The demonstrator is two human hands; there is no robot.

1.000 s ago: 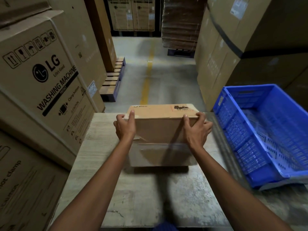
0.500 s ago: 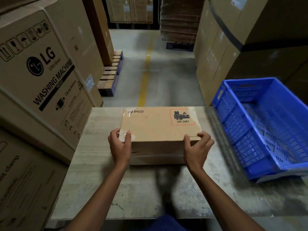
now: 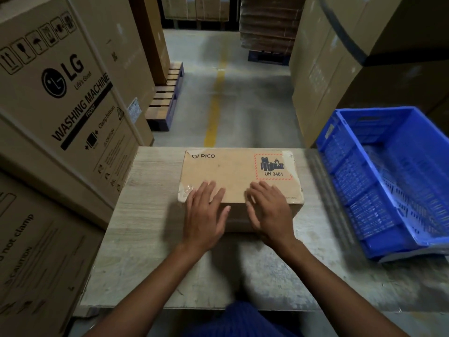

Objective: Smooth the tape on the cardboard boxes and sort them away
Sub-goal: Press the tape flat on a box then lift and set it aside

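Observation:
A brown cardboard box (image 3: 233,171) marked PICO, with a red-bordered UN 3481 battery label, lies flat on the grey table (image 3: 145,239). Clear tape shows at its near left corner and far right corner. My left hand (image 3: 206,212) lies flat with straight fingers on the near left part of the box top. My right hand (image 3: 269,212) lies flat the same way on the near right part, just below the label. Both palms overhang the box's near edge.
A blue plastic crate (image 3: 379,190) stands at the table's right side. Large LG washing machine cartons (image 3: 60,105) stack along the left. More big cartons (image 3: 352,57) rise at the right. A wooden pallet (image 3: 165,103) and a floor aisle with a yellow line lie beyond the table.
The box was tipped up on edge, then laid flat with its printed face up. Both hands let go of its near corners and now lie flat on the top.

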